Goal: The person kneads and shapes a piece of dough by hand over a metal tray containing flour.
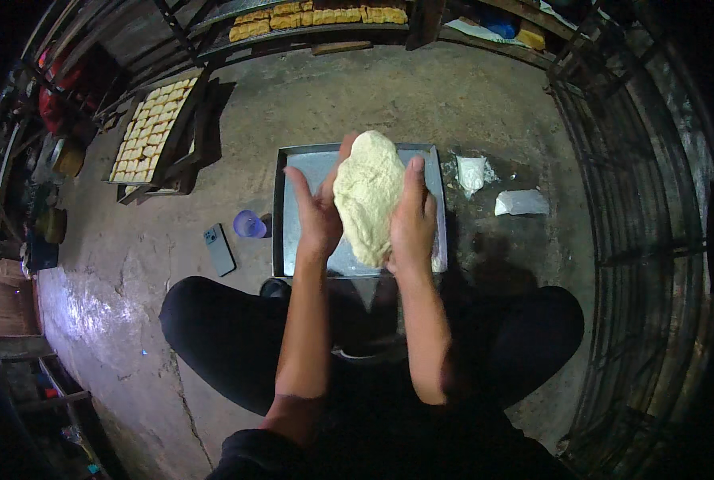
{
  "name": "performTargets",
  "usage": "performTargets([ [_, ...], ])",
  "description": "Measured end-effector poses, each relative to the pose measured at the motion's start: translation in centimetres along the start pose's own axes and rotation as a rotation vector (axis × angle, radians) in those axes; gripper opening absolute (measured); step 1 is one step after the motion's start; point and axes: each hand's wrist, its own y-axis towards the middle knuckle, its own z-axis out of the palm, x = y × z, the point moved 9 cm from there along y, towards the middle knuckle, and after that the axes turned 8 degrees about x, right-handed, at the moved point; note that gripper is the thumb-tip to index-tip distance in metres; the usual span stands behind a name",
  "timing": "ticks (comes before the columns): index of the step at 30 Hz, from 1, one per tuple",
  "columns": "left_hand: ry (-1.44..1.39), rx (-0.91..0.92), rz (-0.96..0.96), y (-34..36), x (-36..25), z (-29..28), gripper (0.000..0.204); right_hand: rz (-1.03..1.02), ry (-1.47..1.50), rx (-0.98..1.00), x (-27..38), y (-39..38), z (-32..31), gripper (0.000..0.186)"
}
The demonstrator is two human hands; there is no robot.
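A lump of pale dough (369, 200) is held between the two hands at the centre of the frame, over a metal tray (309, 156); whether the tray is touched by the dough cannot be told. The dough's left side is met by the left hand (319, 216), whose fingers are partly hidden behind it and whose thumb is spread away to the left. The right side is pressed by the right hand (413, 220), with its thumb pointed up along the edge. The hands are thus kept apart by the dough, which is clamped between them. A purple cup (250, 225) and a phone (219, 250) are seen left of the tray, and a white bag (470, 174) and a white packet (522, 202) right of it. Rows of pale pieces (155, 132) are set out at the upper left, and browned bread (317, 20) is shelved at the top.
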Motion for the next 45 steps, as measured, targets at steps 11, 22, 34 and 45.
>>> performTargets([
  [11,-0.579,0.038,0.354,-0.2,-0.2,-2.1,0.088,0.219,-0.911,0.363,-1.6,-0.7,1.5,0.056],
  [22,-0.771,0.120,0.301,0.0,0.1,2.4,0.097,-1.075,-1.203,0.166,14.9,-7.1,6.2,0.077],
  [34,-0.566,-0.066,0.035,-1.4,6.7,-0.4,0.099,-0.248,-0.995,0.248,-2.1,3.0,2.9,0.080],
  [45,-0.641,0.064,0.086,-0.8,3.1,2.4,0.107,-0.933,-0.759,0.028,10.2,-3.0,3.2,0.080],
])
